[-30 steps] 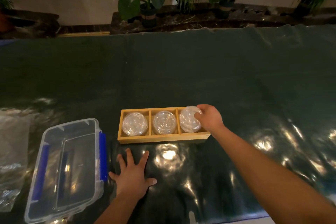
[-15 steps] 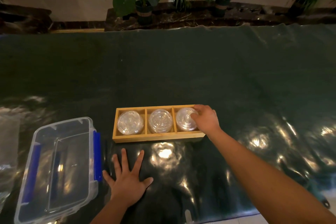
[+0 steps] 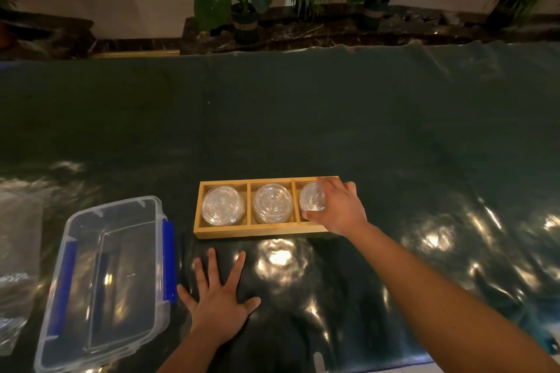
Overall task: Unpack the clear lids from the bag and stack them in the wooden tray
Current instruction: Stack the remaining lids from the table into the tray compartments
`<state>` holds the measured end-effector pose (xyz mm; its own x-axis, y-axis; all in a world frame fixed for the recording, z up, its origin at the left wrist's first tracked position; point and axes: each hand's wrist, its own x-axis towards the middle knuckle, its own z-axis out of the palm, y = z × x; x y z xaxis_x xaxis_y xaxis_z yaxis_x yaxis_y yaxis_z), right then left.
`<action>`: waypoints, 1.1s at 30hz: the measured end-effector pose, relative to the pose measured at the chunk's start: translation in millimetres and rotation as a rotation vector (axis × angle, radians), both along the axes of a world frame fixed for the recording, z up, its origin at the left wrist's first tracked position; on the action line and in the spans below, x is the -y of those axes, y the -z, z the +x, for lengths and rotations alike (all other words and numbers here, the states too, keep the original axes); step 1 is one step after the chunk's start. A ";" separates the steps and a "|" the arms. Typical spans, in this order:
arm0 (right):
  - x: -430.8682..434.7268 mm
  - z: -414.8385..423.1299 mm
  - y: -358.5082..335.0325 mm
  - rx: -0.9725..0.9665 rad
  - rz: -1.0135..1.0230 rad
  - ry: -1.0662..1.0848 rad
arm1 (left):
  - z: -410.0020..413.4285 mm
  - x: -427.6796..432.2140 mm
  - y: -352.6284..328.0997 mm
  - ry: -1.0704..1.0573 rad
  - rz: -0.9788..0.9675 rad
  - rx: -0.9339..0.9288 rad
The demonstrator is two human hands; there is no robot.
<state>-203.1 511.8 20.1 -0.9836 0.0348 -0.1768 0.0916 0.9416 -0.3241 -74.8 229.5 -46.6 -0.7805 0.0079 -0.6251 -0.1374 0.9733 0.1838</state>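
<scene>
A wooden tray [image 3: 260, 233] with three compartments lies on the dark table in front of me. The left compartment holds a stack of clear lids [image 3: 222, 209], and the middle one holds another lid stack [image 3: 272, 206]. My right hand [image 3: 339, 206] rests over the right compartment, its fingers and thumb closed around the clear lids [image 3: 310, 200] there. My left hand [image 3: 218, 297] lies flat on the table below the tray, fingers spread, holding nothing. The clear plastic bag [image 3: 18, 263] lies at the far left edge.
A clear plastic box with blue latches [image 3: 106, 281] stands left of my left hand. The table carries a shiny dark green cover [image 3: 303, 118]. Potted plants [image 3: 245, 12] stand on a ledge beyond the table's far edge.
My right hand has lowered the tilted lid into the right compartment and now lies over that stack. My left hand has stayed flat on the table.
</scene>
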 end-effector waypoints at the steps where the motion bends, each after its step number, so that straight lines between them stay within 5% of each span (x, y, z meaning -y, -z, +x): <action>1: -0.1 0.1 0.4 -0.001 -0.001 -0.001 | 0.0 0.3 -0.1 0.002 0.000 0.002; 26: 4.1 11.7 -23.2 -0.027 -0.059 0.047 | -25.9 3.8 -40.7 0.050 -0.024 -0.044; 33: 11.2 20.0 -48.2 -0.051 -0.089 0.026 | -37.1 4.5 -97.3 -0.024 0.216 -0.476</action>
<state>-183.1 500.6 68.3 -0.9904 0.0467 -0.1298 0.0966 0.9064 -0.4111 -111.9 224.9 50.7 -0.9794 0.0757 -0.1869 -0.0118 0.9037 0.4280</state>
